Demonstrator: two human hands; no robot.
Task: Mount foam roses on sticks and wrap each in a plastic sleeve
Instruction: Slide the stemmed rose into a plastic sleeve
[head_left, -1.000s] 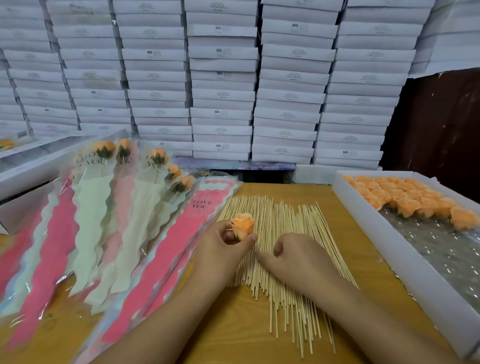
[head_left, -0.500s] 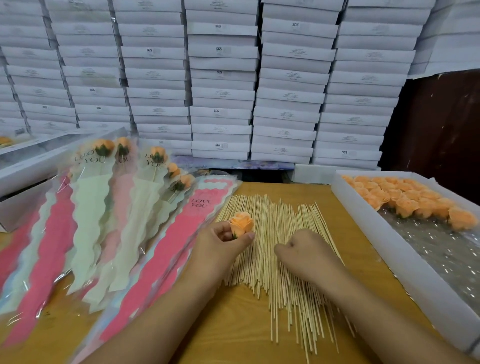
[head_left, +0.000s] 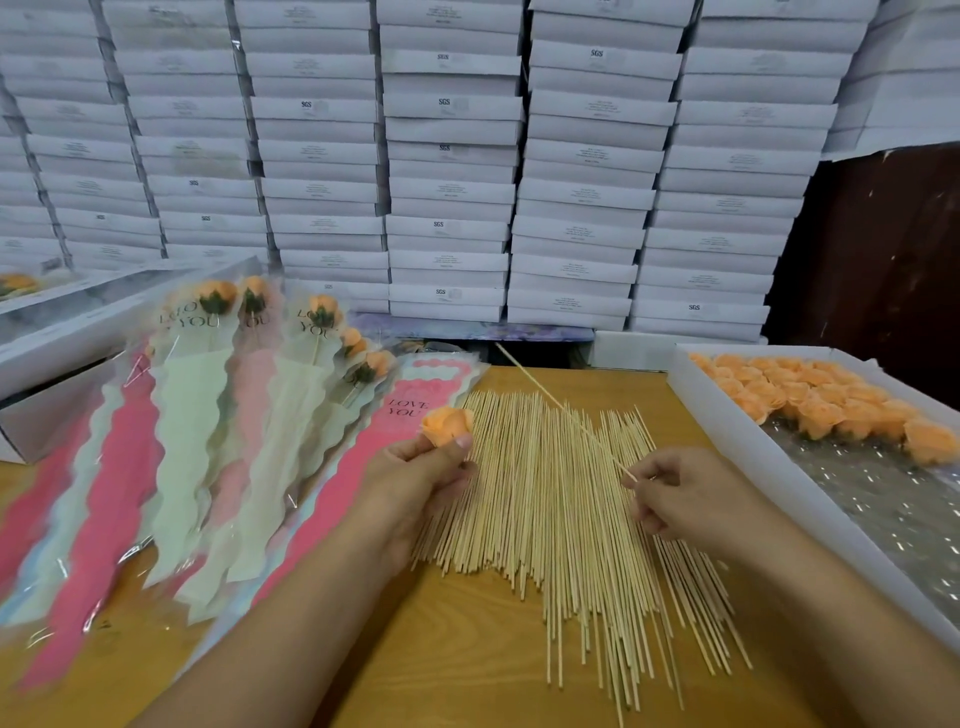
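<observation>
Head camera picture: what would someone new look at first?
Probably the wall of stacked white boxes at the back. Then the left hand holding an orange foam rose while the right hand pinches one stick lifted above the stick pile.

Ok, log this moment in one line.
left hand: holds foam rose | right hand: pinches stick above pile | rose unmounted
</observation>
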